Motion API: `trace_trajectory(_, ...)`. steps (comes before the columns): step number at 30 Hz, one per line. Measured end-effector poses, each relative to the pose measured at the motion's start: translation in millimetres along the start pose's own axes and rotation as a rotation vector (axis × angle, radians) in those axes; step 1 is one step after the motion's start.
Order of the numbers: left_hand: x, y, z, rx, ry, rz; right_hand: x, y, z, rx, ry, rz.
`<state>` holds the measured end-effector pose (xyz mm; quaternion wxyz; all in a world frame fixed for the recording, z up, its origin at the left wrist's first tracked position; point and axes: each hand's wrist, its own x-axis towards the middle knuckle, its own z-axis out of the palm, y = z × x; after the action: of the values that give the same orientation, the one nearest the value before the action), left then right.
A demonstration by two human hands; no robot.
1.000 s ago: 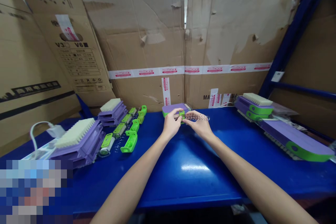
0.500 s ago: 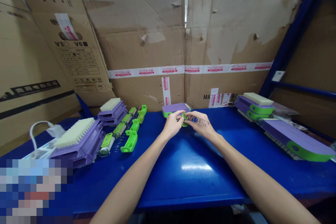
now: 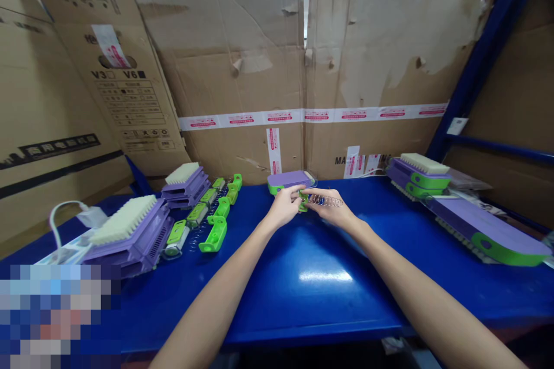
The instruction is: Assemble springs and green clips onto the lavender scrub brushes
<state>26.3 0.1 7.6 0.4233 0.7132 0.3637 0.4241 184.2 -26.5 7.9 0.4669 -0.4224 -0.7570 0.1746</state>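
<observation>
Over the middle of the blue table, my left hand (image 3: 284, 204) is closed on a small green plastic piece (image 3: 303, 202). From the other side, the fingers of my right hand (image 3: 340, 216) pinch the same piece. A coiled metal spring (image 3: 326, 201) extends rightward from it, along my right fingers. How spring and piece meet is hidden by the fingers. Just behind my hands lies a purple and green brush (image 3: 289, 180). Left of them, several green plastic brackets (image 3: 214, 234) stand in a row beside loose springs (image 3: 195, 237) and green-and-metal parts (image 3: 177, 236).
Purple brush bodies with cream bristles (image 3: 125, 219) are stacked at the left, near a white plug and cable (image 3: 90, 215). Finished-looking purple and green brushes (image 3: 485, 225) lie at the right. Cardboard panels (image 3: 234, 81) wall off the back of the blue table (image 3: 324, 305).
The fingers of my right hand have flattened and shifted slightly around the green piece. The spring still extends to the right, and my left hand stays almost where it was.
</observation>
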Motion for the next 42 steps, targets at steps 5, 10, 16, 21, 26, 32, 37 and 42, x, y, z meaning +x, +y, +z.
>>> trace_trajectory(5, -1.4, 5.6, -2.1, -0.009, -0.043, -0.004, 0.7, -1.3, 0.7, -0.025, 0.049, -0.018)
trace_trajectory(10, -1.2, 6.5, -3.9, -0.094, -0.079, -0.011, 0.8, -3.3, 2.0, -0.112, 0.038, -0.026)
trace_trajectory(16, -0.1, 3.1, -4.5, -0.122, -0.097, -0.037, -1.5, -5.0, 0.2, 0.009, -0.012, -0.011)
trace_trajectory(21, -0.4, 3.2, -4.6, -0.084, -0.113, -0.027, -1.7, -3.5, -2.6, 0.059, -0.103, 0.032)
trace_trajectory(26, -1.8, 5.9, -4.6, -0.136, -0.150, -0.015, -1.9, -4.7, -0.7, 0.079, -0.098, 0.066)
trace_trajectory(32, -0.8, 6.0, -4.3, -0.170, -0.153, -0.055, -1.4, 0.8, 6.1, 0.049, -0.009, 0.096)
trace_trajectory(37, -2.5, 7.6, -5.0, -0.112, -0.156, -0.096, -1.9, 3.5, 9.6, 0.088, -0.016, 0.102)
trace_trajectory(42, -4.7, 10.2, -5.3, -0.131, -0.223, -0.150, -1.5, -0.1, 6.8, 0.199, -0.060, 0.204)
